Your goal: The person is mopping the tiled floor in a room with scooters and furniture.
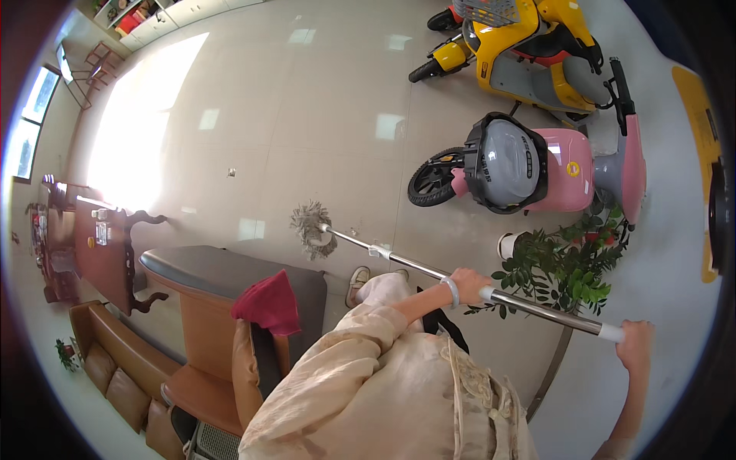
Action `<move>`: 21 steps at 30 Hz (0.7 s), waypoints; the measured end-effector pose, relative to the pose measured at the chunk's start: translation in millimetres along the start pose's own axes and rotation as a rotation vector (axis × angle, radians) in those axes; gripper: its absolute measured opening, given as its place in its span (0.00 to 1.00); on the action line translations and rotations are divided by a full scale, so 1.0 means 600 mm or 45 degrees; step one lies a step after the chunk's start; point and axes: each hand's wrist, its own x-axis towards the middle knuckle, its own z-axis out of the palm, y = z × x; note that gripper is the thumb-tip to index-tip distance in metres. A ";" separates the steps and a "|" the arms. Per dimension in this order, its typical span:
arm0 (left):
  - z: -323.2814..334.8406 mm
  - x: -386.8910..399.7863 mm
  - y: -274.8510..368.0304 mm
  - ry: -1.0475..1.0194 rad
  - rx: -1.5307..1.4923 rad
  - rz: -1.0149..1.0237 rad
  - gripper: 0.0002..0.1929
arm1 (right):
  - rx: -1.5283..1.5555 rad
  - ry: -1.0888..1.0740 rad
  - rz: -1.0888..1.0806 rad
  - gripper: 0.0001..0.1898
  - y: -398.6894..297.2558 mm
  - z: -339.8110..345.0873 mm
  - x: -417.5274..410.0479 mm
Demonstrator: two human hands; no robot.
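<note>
A mop with a shiny metal pole (420, 266) slants across the view. Its grey string head (313, 229) rests on the tiled floor at the centre. My left hand (471, 286), with a pale bangle at the wrist, is closed round the pole near its middle, by a white collar. At the pole's white upper end, my right hand (635, 345) grips it. Small bits of debris (353, 231) lie on the floor just right of the mop head, and a small scrap (231, 172) lies farther off to the left.
A pink scooter (560, 167) and a yellow scooter (489, 52) stand at the right, with a potted plant (552, 270) near the pole. At the left are a grey-topped counter (230, 267) with a red cloth (270, 305), a wooden table (103, 253) and a tan sofa (126, 345).
</note>
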 end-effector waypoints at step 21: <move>-0.101 -0.096 -0.012 0.171 -0.037 -0.003 0.09 | -0.046 0.392 -0.014 0.11 -0.059 -0.094 -0.020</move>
